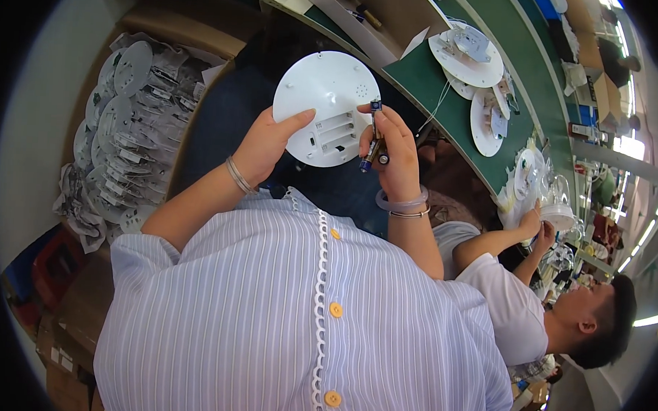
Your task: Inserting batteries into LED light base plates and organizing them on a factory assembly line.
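Observation:
My left hand (270, 143) grips the left edge of a round white plastic disc (323, 80), its thumb lying on the face. Low in the disc is a battery compartment (335, 131) with several parallel slots, which look unfilled. Beside the disc's right edge, my right hand (395, 146) is closed around several dark cylindrical batteries (367, 163). One battery (376, 105) is pinched upright between its thumb and fingertips, close to the disc. The other batteries lie against the palm and lower fingers.
At the left, a cardboard box (184, 162) holds many stacked white discs (134, 68). More white disc assemblies (487, 124) with wires lie on the green bench (429, 92) to the right. Farther right, a co-worker in a white shirt (504, 309) handles a white round part (557, 217).

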{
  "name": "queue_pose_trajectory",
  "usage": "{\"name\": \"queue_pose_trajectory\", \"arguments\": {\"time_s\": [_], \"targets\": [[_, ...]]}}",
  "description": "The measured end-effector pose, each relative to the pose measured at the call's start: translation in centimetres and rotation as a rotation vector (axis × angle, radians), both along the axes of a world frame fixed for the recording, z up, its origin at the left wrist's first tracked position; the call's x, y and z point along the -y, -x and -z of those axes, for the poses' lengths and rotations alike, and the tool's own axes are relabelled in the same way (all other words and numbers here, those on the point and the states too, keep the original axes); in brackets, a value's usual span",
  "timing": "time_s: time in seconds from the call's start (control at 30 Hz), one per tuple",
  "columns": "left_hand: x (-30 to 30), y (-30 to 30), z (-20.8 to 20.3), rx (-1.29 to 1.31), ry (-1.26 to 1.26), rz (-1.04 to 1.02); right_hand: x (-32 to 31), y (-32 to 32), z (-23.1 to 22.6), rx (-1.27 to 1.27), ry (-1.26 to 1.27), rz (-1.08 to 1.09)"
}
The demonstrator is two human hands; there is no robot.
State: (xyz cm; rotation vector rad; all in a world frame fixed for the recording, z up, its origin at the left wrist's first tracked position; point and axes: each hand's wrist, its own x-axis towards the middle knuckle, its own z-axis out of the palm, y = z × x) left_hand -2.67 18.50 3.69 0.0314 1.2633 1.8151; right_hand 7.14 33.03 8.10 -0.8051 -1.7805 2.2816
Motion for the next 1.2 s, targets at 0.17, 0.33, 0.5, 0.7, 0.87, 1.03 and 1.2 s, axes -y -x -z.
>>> {"name": "queue_pose_trajectory", "arguments": {"time_s": [0.17,0.33,0.5,0.7,0.87,1.03,1.2], "targets": [[0.1,-0.1,0.3,-0.008,-0.023,0.023,0.2,-0.7,1.6,0.054,-0.488,0.016],[0.1,-0.4,0.2,0.032,0.002,0.058,0.5,-1.0,1.9,0.040,-0.404,0.026],[0.1,-0.4,0.8,0.029,0.005,0.066,0.3,-1.0,1.3,0.017,-0.386,0.022],[0.0,-0.7,0.7,0.021,0.046,0.065,1.1,-0.4,1.4,0.003,-0.361,0.044],[0.0,-0.8,0.7,0.037,0.032,0.057,0.8,-0.5,1.6,0.026,-0.389,0.010],[0.1,-0.9,0.8,0.024,0.039,0.059,0.8,-0.5,1.7,0.072,-0.397,-0.022],[0.2,-0.9,0.6,0.020,0.038,0.069,0.8,-0.3,2.2,0.058,-0.384,0.019]]}}
